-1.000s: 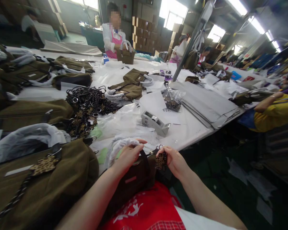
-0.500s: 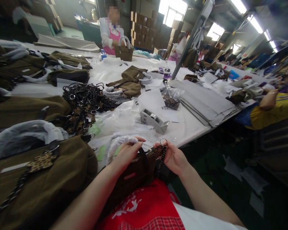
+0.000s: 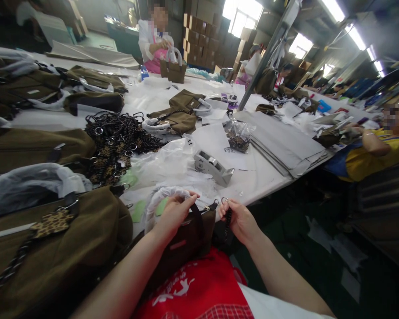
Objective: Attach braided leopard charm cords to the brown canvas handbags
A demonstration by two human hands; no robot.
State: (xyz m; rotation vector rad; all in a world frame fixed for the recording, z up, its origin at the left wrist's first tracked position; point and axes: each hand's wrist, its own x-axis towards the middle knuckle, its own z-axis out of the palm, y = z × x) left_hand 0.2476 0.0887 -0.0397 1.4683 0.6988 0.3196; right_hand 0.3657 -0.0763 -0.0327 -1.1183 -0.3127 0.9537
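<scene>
A dark olive handbag stands upright against my red apron. Its handle is wrapped in white film. My left hand is closed on the handle near its dark strap end. Just right of the bag, apart from it, my right hand pinches a bag charm with a metal ring at the top and a black-and-white cord hanging down. Fingers hide part of the charm. To the left lies a larger olive bag with a leopard-print flower charm on it.
A heap of corded charms lies on the table beyond the bags. A grey tape dispenser and a plastic bag of small parts stand ahead. Stacked grey sheets lie right. Co-workers sit across and at right, one in yellow.
My right hand has drawn the charm a little away from the bag's end, and the leopard-print part no longer shows. My left hand stays on the handle.
</scene>
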